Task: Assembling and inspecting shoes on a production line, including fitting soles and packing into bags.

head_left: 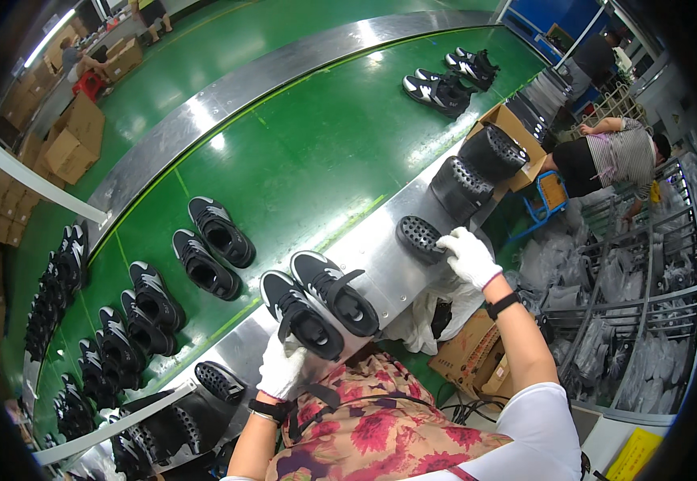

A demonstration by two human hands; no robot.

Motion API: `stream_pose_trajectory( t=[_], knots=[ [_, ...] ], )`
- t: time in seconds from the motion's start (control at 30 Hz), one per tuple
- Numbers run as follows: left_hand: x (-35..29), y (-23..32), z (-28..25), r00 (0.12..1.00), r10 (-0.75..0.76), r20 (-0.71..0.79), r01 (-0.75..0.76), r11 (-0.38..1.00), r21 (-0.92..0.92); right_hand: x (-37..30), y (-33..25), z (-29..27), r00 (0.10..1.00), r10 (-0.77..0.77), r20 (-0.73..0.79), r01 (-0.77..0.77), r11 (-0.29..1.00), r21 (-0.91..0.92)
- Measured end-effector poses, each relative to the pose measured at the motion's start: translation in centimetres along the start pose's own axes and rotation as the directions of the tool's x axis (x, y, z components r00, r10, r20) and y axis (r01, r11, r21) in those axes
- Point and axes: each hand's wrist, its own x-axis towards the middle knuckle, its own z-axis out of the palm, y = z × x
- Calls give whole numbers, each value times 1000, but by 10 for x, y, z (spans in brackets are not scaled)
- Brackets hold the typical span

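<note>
Two black-and-grey sneakers with pale toes lie side by side in front of me on the metal ledge, a left sneaker (296, 309) and a right sneaker (334, 290). Their straps stick out loose. My left hand (282, 367), in a white glove, is closed at the side of the left sneaker, its fingertips partly hidden by it. My right hand (471, 258), also gloved, reaches out to the right. Its bent fingers pinch the edge of a black oval piece dotted with holes (420, 238), which lies on the ledge.
Stacks of similar black holed pieces (461, 190) stand farther right, beside an open carton (534, 143). Sneaker pairs (212, 248) rest on the green surface (284, 168) ahead and left. A person (617, 156) works at racks of plastic-wrapped items. Cartons (465, 357) sit below the ledge.
</note>
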Motion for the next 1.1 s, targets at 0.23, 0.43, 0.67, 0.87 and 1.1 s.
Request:
stream_pose_trajectory(
  t=[0.23, 0.43, 0.67, 0.87, 1.1],
  knots=[
    [-16, -11, 4, 997, 28, -70, -24, 997, 68, 13, 6, 18, 992, -70, 102, 83, 987, -137],
    [-22, 4, -26, 912, 113, -393, -157, 984, -80, -6, -71, -48, 960, -234, -151, 252, 961, 113],
    [8, 106, -7, 963, 234, 131, -33, 587, -809, -42, -218, -7, 772, -590, -237, 623, 626, 470],
    [-1, 116, 26, 993, -20, -119, -61, 772, -633, -72, -225, 21, 991, -132, 13, 89, 737, 670],
    [22, 87, 67, 836, 547, 44, -547, 837, -14, -91, -178, 2, 972, 236, -13, -147, 648, 747]
  ],
)
